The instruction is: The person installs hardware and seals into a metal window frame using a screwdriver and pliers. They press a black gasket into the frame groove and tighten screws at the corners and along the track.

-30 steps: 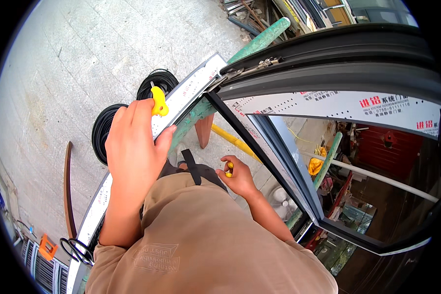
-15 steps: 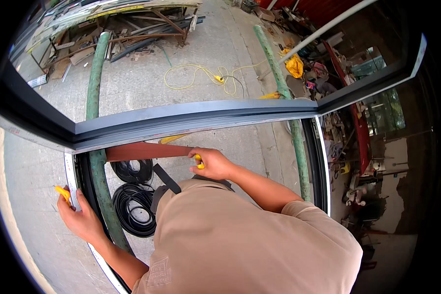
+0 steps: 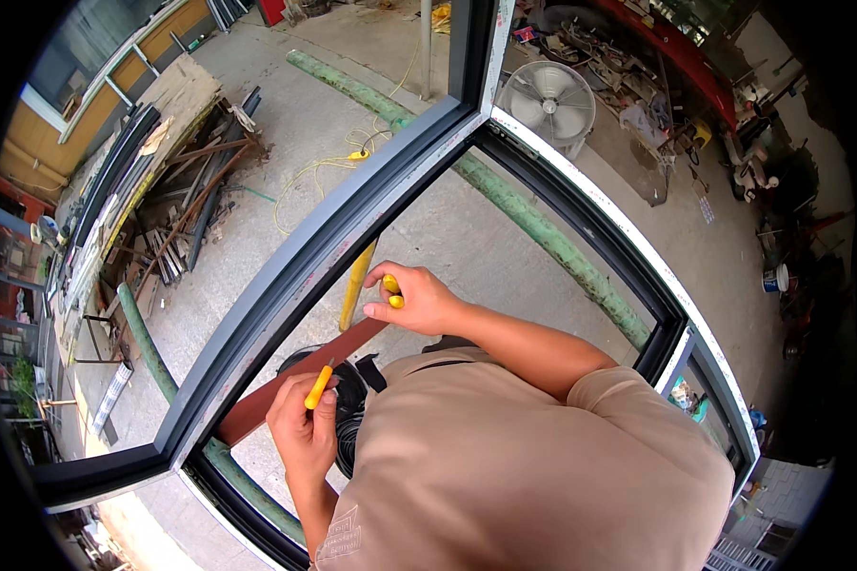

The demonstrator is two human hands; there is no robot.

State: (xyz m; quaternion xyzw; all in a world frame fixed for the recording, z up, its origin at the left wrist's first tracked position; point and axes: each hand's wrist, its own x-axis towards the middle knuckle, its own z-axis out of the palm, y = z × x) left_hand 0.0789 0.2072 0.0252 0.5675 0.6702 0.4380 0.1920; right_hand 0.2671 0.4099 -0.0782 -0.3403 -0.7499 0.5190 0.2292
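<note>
My left hand (image 3: 303, 428) is closed around a small yellow-handled tool (image 3: 320, 388) with a thin pointed metal tip angled up; its exact kind cannot be made out. To the right and a little farther off, my right hand (image 3: 427, 300) is curled around a yellow-handled tool (image 3: 395, 302); two yellow parts poke out, and my fingers hide the rest. Both hands are over the opening of a large grey metal window frame (image 3: 305, 246), apart from its bars. Below them lies a reddish-brown board (image 3: 257, 404).
Green pipes (image 3: 543, 243) run beneath the frame. Black coils (image 3: 346, 447) lie on the floor by my body, near a yellow bar (image 3: 356, 285). A fan (image 3: 548, 105) stands beyond the frame. A bench (image 3: 186, 86) loaded with metal profiles stands far left; a yellow cord (image 3: 300, 186) crosses the floor.
My view has turned, so the frame now slants. My left hand has come from beyond the frame's left bar to over the opening, closer to my right hand. Both still hold their yellow-handled tools.
</note>
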